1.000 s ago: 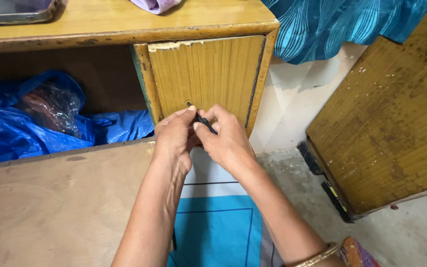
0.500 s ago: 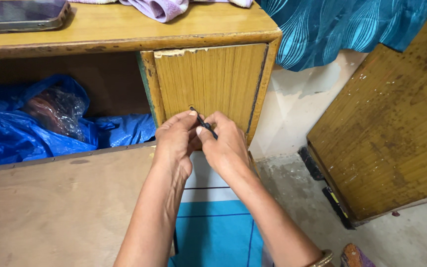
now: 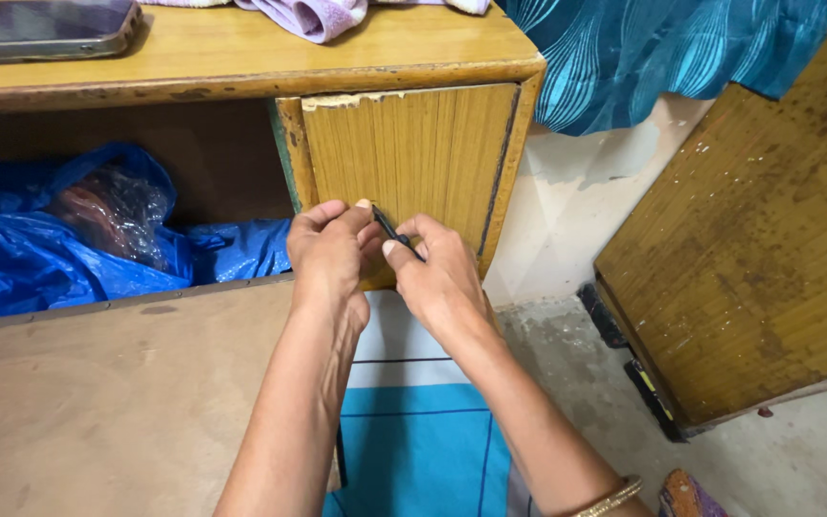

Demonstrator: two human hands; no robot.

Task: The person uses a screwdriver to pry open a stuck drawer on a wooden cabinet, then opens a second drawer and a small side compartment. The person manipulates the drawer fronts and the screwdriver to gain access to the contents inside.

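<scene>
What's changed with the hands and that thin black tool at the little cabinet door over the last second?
The left hand has slid up and slightly left, its fingertips now pressed on the small wooden door beside the tool's tip. The right hand keeps pinching the thin black tool, its tip against the door at about the same spot. Nothing was let go. The door stays shut; the blue plastic bag and phone are unmoved.

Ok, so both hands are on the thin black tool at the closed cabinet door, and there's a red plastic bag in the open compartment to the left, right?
Not quite: the plastic bag is blue, not red, as the head view shows. The rest holds: the left hand and right hand meet at the thin black tool against the closed cabinet door, and the bag lies in the open compartment to its left.
</scene>
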